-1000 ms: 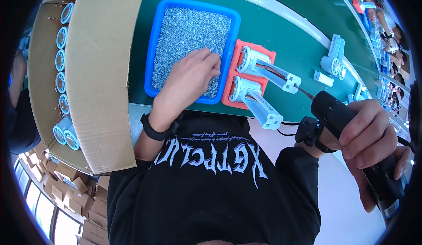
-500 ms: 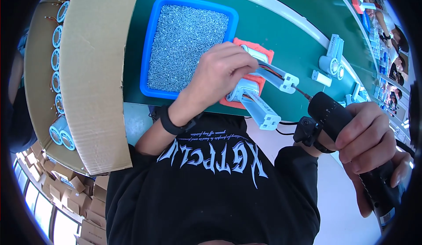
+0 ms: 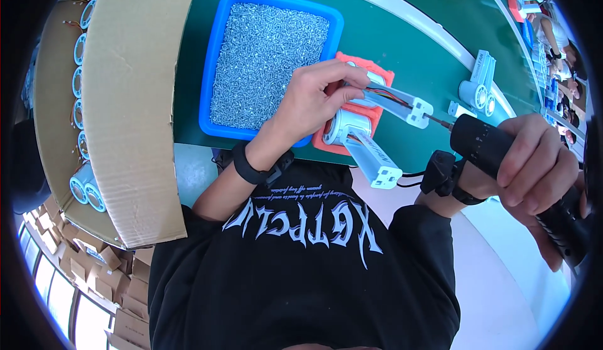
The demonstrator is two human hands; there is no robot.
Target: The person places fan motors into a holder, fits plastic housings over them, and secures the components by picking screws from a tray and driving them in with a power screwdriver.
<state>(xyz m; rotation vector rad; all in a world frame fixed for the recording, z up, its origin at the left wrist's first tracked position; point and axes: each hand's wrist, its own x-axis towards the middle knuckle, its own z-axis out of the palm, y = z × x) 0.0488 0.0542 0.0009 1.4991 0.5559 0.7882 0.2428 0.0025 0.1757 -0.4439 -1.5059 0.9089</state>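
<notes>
My left hand is closed, thumb and fingers pinching a pale plastic fan housing near the round end. Red, yellow and black wires run along the housing's open handle. In my right hand is a black electric screwdriver, its thin bit pointing left at the handle's end face. The bit tip meets or nearly touches a hole there; I cannot tell how deep it sits. A second fan housing lies just nearer to me, wires showing. Both round ends rest on an orange-red holder.
Left of the holder stands a blue tray full of small silver screws. A cardboard box at the left holds several round fan parts. More housings lie at the right on the green table. Other people work at far right.
My right hand and the screwdriver have shifted right and slightly away from me. The held handle's end has moved a little the same way, with my left hand still on it.
</notes>
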